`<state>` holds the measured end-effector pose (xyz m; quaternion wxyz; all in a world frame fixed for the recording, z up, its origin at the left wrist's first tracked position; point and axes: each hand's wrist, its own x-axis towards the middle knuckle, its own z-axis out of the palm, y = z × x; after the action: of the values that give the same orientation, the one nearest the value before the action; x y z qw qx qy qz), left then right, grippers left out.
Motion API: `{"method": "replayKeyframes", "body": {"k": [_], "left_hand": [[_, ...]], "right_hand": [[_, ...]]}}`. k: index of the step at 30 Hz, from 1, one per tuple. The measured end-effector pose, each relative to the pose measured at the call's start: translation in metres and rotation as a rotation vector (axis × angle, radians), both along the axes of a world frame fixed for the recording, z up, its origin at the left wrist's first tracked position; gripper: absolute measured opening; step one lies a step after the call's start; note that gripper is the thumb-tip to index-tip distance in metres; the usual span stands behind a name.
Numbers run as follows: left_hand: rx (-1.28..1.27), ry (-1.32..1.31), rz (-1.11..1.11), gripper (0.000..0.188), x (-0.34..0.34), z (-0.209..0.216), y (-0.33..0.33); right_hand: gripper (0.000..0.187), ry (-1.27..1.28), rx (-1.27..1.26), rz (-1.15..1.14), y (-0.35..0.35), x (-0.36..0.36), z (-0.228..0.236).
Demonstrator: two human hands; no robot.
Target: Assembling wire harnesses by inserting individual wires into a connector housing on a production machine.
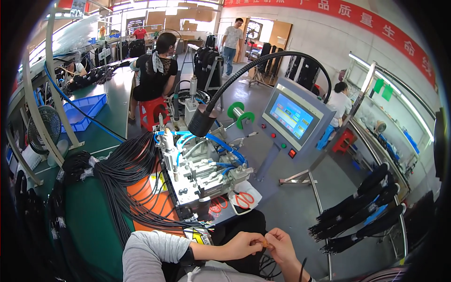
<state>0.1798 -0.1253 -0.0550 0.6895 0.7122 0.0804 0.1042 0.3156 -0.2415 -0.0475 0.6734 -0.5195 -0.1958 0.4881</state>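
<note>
My left hand (248, 245) and my right hand (281, 245) meet low in the head view, in front of my dark-clothed lap. The fingers of both are closed in a pinch, fingertip to fingertip. A tiny orange-brown bit shows between them, too small to name. Past my right wrist runs a thin black cable (303, 269); whether it leads into the hand is hidden. Just ahead stands a metal bench machine (202, 176) with blue air tubes. To its left lies a large bundle of black cables (124, 171), their stripped coloured ends near my left forearm.
Red-handled scissors (244, 199) lie in a white tray right of the machine. A control screen (290, 114) stands beyond on a post. Black cable bundles (361, 211) hang on a rack at right. At left are a blue crate (84, 113) and a fan (44, 129). Several people are farther off.
</note>
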Motion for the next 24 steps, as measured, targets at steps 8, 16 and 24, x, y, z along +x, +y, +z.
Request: {"method": "replayKeyframes", "body": {"k": [8, 16, 24], "left_hand": [[-0.082, -0.065, 0.041, 0.013, -0.002, 0.010, 0.006], [0.006, -0.071, 0.123, 0.010, -0.010, 0.019, 0.024], [0.102, -0.047, 0.170, 0.008, -0.023, 0.030, 0.041]], "right_hand": [[0.007, -0.352, 0.038, 0.000, 0.007, -0.001, 0.010], [0.013, -0.380, 0.261, 0.017, 0.018, 0.000, 0.010], [0.014, -0.043, 0.547, 0.143, 0.030, 0.012, 0.014]]}}
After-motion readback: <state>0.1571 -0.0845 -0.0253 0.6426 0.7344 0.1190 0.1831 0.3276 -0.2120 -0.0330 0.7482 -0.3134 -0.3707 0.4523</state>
